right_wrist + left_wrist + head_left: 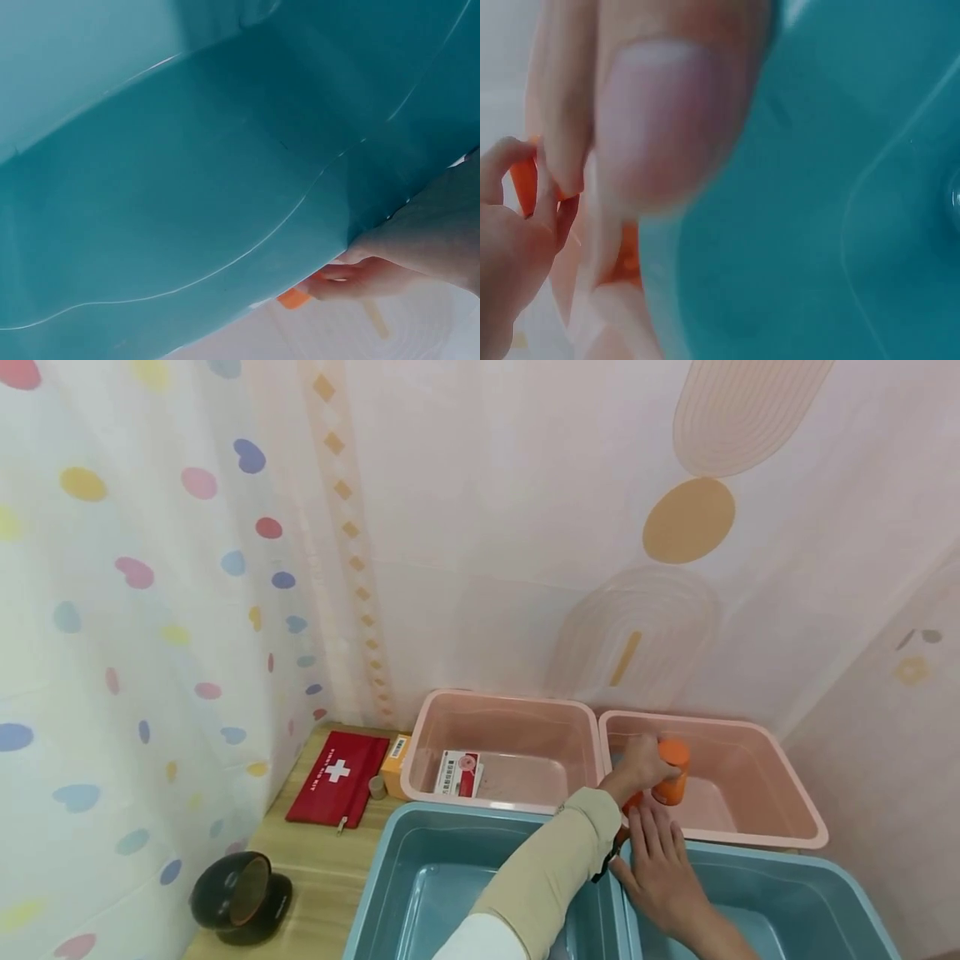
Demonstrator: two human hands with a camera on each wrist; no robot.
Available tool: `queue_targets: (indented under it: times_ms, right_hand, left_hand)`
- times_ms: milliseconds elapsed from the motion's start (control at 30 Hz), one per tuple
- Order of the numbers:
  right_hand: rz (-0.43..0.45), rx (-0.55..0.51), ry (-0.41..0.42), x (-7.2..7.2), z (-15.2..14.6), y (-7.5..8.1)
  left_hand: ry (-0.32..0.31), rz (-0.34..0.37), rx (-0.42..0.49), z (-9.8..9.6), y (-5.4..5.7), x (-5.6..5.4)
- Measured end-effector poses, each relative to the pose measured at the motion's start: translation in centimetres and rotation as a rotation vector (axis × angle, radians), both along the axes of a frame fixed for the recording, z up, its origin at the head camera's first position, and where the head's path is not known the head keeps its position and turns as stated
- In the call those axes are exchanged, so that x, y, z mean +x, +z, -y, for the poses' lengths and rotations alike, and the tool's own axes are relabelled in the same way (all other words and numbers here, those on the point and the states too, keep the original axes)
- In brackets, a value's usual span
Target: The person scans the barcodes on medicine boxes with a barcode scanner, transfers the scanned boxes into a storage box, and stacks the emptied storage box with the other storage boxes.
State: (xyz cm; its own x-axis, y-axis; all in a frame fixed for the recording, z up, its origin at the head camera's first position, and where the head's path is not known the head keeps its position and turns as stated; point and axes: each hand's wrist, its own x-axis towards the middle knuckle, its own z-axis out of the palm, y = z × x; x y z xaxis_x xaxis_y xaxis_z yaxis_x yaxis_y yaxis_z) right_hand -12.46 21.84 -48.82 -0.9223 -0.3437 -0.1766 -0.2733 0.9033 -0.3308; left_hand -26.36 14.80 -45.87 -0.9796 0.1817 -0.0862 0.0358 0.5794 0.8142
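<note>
My left hand (637, 768), on the sleeved arm crossing from the lower left, grips an orange bottle (672, 777) over the right pink bin (765, 785). The left wrist view also shows this hand (517, 232) holding it. Another small orange patch (632, 802) shows under the left hand; its kind is hidden. My right hand (663, 877) lies palm down with straight fingers by the rim between the pink and right blue bin (810, 885), close to the left wrist. A blurred finger (667, 120) fills much of the left wrist view.
The left pink bin (517, 710) holds a white and red box (459, 773). A left blue bin (435, 827) stands in front. On the wooden table (337, 868) are a red first aid pouch (337, 781), an orange box (393, 764), a small beige cylinder (377, 787) and a dark, round object (240, 897).
</note>
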Motion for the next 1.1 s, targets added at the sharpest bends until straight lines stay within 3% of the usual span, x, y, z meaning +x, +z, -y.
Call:
queue_targets:
  times_ms: [100, 267, 433, 567, 667, 833, 933, 1033, 1100]
  right_hand:
    - [-0.02, -0.009, 0.008, 0.1, 0.0, -0.1]
    - [-0.049, -0.031, 0.009, 0.4, 0.1, -0.2]
    - [-0.077, -0.034, 0.012, 0.5, 0.1, -0.3]
    - [-0.14, -0.029, 0.018, 0.7, 0.1, -0.5]
    - [-0.141, -0.03, 0.019, 0.7, 0.1, -0.6]
    - [-0.031, -0.028, -0.014, 0.4, 0.5, -0.1]
    - [0.014, -0.026, -0.031, 0.2, 0.6, 0.2]
    - [0.028, -0.031, -0.035, 0.1, 0.7, 0.4]
    - [0.025, -0.028, -0.033, 0.1, 0.8, 0.4]
  left_hand:
    - [0.011, -0.021, -0.04, -0.4, -0.5, -0.2]
    - [0.113, -0.019, -0.085, -1.1, -0.8, -0.4]
    - [0.195, -0.019, -0.006, -1.0, -1.0, -0.2]
    - [0.224, -0.003, 0.096, -0.9, -1.6, -0.2]
    - [0.232, -0.012, 0.098, -0.6, -2.0, -0.3]
    - [0.164, -0.051, 0.092, 0.5, -2.6, -0.9]
    - [0.099, -0.146, 0.105, 1.3, -3.3, -1.8]
    - [0.032, -0.22, 0.104, 3.1, -1.9, -1.8]
    - [-0.028, -0.228, 0.089, 4.8, -0.3, -1.2]
